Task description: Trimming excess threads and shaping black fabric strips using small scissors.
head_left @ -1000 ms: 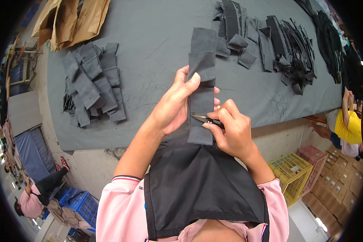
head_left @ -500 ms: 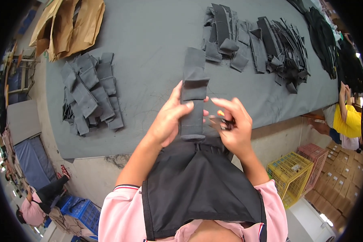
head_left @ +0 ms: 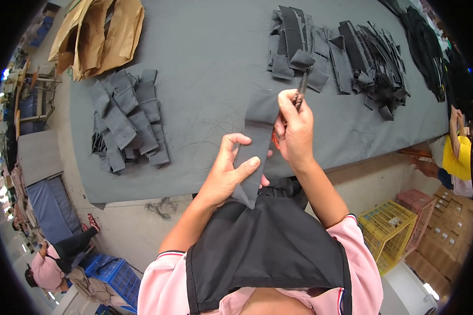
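Note:
A dark grey fabric strip [head_left: 258,137] is stretched out in front of me, over the table's near edge. My left hand [head_left: 225,176] is closed around its lower part, thumb on top and fingertips showing past the far side. The strip's near end hangs folded to a point over my black apron. At the strip's upper right edge is my right hand [head_left: 294,128], closed around small dark snips [head_left: 302,86] whose slim tip points away from me. An orange bit shows beneath that hand. Whether its fingers also pinch the strip is hard to see.
Grey strips lie in a pile [head_left: 126,118] on the left of the grey-covered table [head_left: 205,68], with more bundles [head_left: 347,58] at far right. A brown paper bag [head_left: 102,39] stands far left. Beyond the table are yellow crates [head_left: 386,228], a blue crate [head_left: 113,278] and other people.
My right hand has moved up and away to the strip's upper edge, with the snips now pointing outward. The strip has tilted and its fold has opened out; the left hand still holds it.

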Available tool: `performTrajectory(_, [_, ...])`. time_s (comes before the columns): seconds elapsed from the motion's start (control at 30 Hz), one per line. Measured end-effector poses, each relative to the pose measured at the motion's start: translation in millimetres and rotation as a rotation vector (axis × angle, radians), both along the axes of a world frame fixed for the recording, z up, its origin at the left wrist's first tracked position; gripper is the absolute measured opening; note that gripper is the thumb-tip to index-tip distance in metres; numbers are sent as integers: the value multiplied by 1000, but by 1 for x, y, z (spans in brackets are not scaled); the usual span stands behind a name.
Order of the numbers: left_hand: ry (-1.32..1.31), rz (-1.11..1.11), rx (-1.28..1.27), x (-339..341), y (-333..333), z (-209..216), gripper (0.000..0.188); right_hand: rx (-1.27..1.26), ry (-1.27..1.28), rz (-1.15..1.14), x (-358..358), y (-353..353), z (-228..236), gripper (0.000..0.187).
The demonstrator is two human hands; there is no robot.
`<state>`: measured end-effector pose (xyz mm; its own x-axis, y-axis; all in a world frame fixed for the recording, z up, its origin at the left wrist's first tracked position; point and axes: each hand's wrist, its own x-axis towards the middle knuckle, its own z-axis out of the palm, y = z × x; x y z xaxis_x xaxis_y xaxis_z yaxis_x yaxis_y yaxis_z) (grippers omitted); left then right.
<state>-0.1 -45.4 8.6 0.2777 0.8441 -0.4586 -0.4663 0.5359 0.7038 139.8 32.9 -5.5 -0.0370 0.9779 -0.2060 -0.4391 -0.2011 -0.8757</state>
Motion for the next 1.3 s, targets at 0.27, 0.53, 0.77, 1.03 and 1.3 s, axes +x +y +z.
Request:
performTrajectory(0.27, [58,33,46,-5,2,-5,31,-167,213,120,3,-7,11,14])
performTrajectory(0.53, [1070,-70,1135,-16,30,13,33,-230,146,401,-11,3,-18,11])
performTrajectory(0.77, [912,59,918,-30,15,-14,35,289,-684,240,11,-30,-3,21])
performTrajectory(1.03, [713,98,738,-27,16,-13,36,448,-900,183,31,-58,26,27])
performTrajectory(1.3, [766,86,757,-26,17,-9,35,537,-932,79,31,-60,21,25])
